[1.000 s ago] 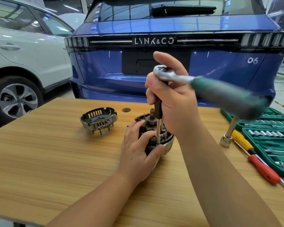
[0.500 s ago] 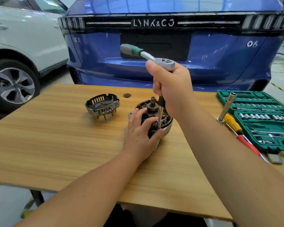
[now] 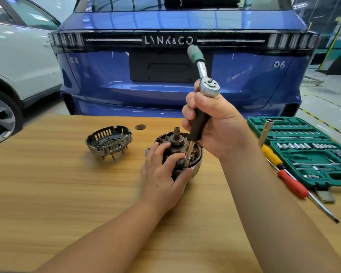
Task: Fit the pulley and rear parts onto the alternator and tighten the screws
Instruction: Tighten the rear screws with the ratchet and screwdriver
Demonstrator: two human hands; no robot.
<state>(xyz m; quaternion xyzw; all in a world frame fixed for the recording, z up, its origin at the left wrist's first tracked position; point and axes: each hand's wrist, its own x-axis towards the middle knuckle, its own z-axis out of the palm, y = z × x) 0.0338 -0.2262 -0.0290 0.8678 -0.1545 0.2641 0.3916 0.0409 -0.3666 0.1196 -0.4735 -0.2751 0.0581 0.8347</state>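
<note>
The open alternator [image 3: 195,154], with copper windings and a central shaft, stands on the wooden table [image 3: 57,194]. My left hand [image 3: 161,174] grips its near side, fingers curled over the rim. My right hand [image 3: 217,123] grips the black extension handle of a ratchet wrench [image 3: 207,85]. Its socket tip sits on a screw at the alternator's near rim. The green ratchet handle points up and away toward the car. A slotted metal rear cover [image 3: 109,141] lies to the left, apart from the alternator.
A green socket set case [image 3: 307,150] lies open at the right, with a yellow-and-red screwdriver [image 3: 289,178] and an upright socket extension [image 3: 265,133] beside it. A small round washer [image 3: 140,127] lies behind the alternator. A blue car [image 3: 175,66] stands beyond the table's far edge.
The ratchet handle has swung from the right, round to the left, and now points up and away. Both hands have stayed on the alternator and tool.
</note>
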